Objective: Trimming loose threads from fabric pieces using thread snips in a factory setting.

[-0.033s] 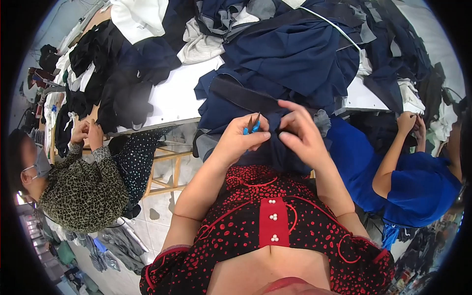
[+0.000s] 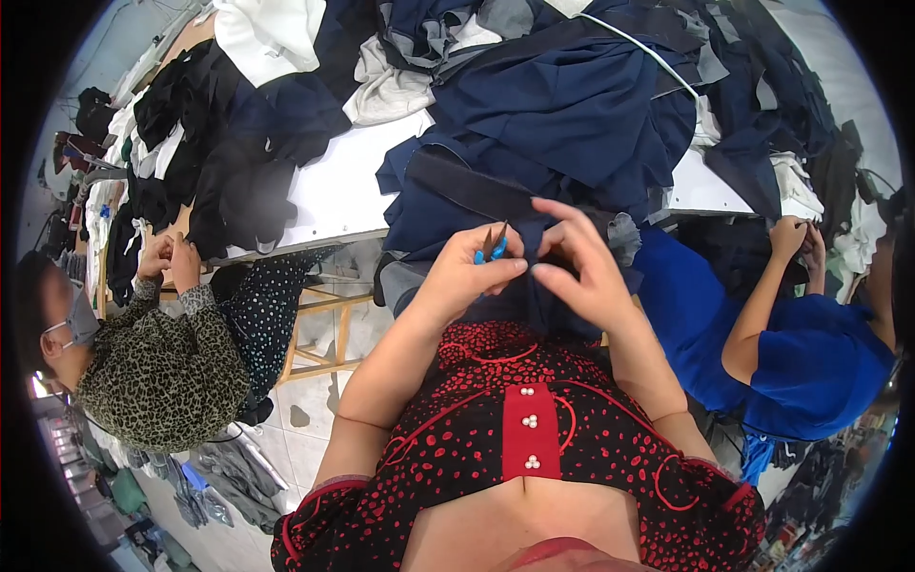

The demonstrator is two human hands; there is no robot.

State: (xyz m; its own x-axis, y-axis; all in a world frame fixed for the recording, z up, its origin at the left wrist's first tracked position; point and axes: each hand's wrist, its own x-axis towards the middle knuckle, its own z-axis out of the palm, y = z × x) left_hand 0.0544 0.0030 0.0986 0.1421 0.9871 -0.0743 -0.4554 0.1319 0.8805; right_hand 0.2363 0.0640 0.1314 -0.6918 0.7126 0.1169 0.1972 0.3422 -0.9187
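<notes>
My left hand (image 2: 470, 271) is closed around small thread snips (image 2: 493, 246) with blue handles, their dark blades pointing up and away from me. Its thumb and fingertips also meet at the edge of a navy garment (image 2: 572, 114) bunched before my chest. Close by on the right, my right hand (image 2: 586, 267) hovers at the same cloth with fingers apart and curved, thumb below and index finger stretched out. A dark waistband-like strip (image 2: 472, 186) lies across the navy cloth just beyond both hands. Whether a loose thread lies between the hands is too small to tell.
More navy and grey cloth piles up on the white table (image 2: 334, 186). Black garments (image 2: 243, 191) and a white cloth (image 2: 270, 38) lie at the left. A white cord (image 2: 648, 50) crosses the heap. Co-workers sit close on both sides, one in leopard print (image 2: 157, 381), another in blue (image 2: 810, 357).
My right hand has shifted slightly left, nearer my left hand. The snips and my left hand have barely moved.
</notes>
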